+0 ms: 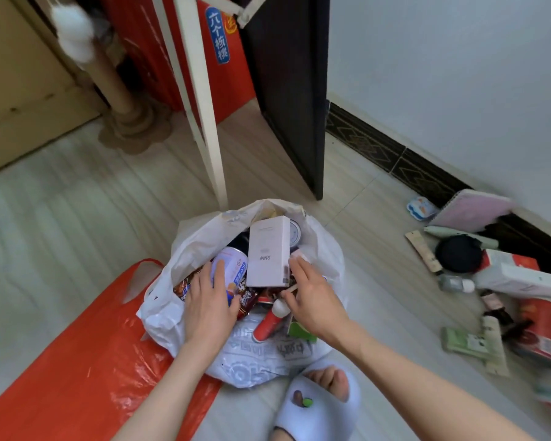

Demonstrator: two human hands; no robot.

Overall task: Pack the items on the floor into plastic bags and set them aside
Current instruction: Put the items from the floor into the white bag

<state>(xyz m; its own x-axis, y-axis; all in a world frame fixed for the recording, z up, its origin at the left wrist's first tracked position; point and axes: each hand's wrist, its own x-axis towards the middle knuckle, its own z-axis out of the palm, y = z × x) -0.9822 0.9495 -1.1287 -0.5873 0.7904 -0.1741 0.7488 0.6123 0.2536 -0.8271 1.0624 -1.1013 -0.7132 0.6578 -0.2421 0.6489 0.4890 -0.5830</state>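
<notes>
Head view: white plastic bag (pixel 204 240) standing open on the floor (pixel 61 198), stuffed with goods. Left hand (pixel 209 300) spread flat inside the mouth, fingers straight and resting on a white and blue can (pixel 233 265) and snack packets (pixel 247 300). Right hand (pixel 312 300) reaching in from the right, fingers loosely extended, fingertips touching the edge of a pale box marked RNW (pixel 269 253) that stands upright in the bag. Red spray bottle with white cap (pixel 269 323) lying tilted just below the right hand. Orange plastic bag (pixel 86 351) flat on the floor, partly under the white one. More items scattered well apart to the right by the wall: pink notebook (pixel 473 210), round black case (pixel 458 253), small clear bottle (pixel 455 283), green packet (pixel 465 342).
</notes>
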